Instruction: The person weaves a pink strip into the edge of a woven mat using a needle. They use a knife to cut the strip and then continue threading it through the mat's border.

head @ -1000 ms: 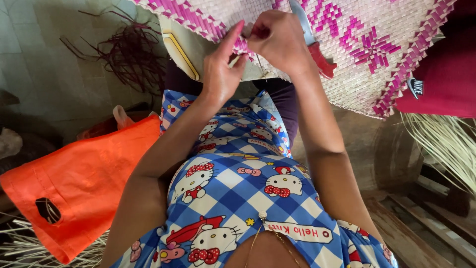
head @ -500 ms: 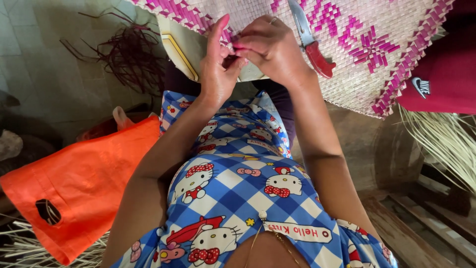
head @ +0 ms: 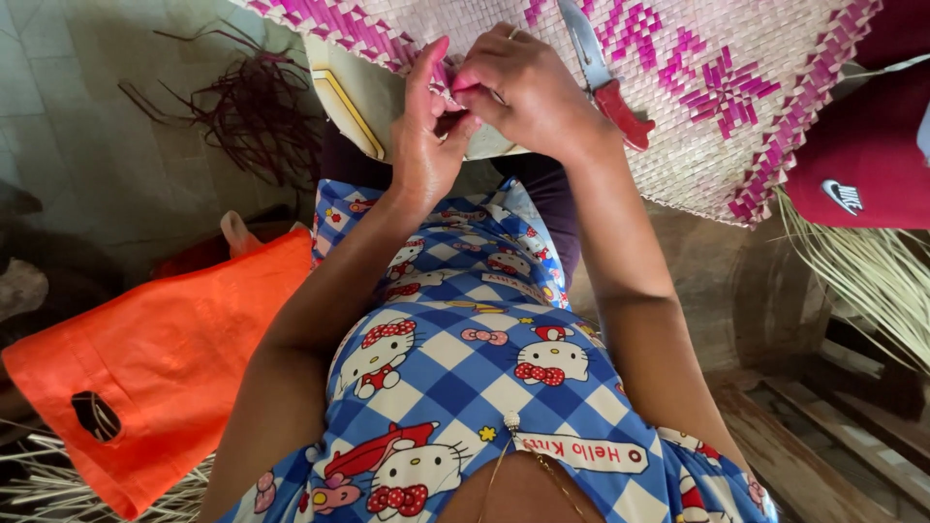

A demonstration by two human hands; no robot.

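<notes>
Woven pale straw mat with magenta pattern [head: 678,107] spreads across top of head view, its near edge running from upper left down to right. Left hand [head: 423,145] and right hand [head: 528,92] meet at that edge, fingers pinching pink strand. Red-handled knife [head: 605,77] lies on mat, blade pointing away. Orange fabric bag [head: 165,358] at left; dark loose strands [head: 247,111] on floor; maroon cap [head: 857,165] at right.

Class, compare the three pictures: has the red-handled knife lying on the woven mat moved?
No. The red-handled knife lies in the same spot on the woven mat, its blade against the same pink pattern; only the hands beside it shift.
</notes>
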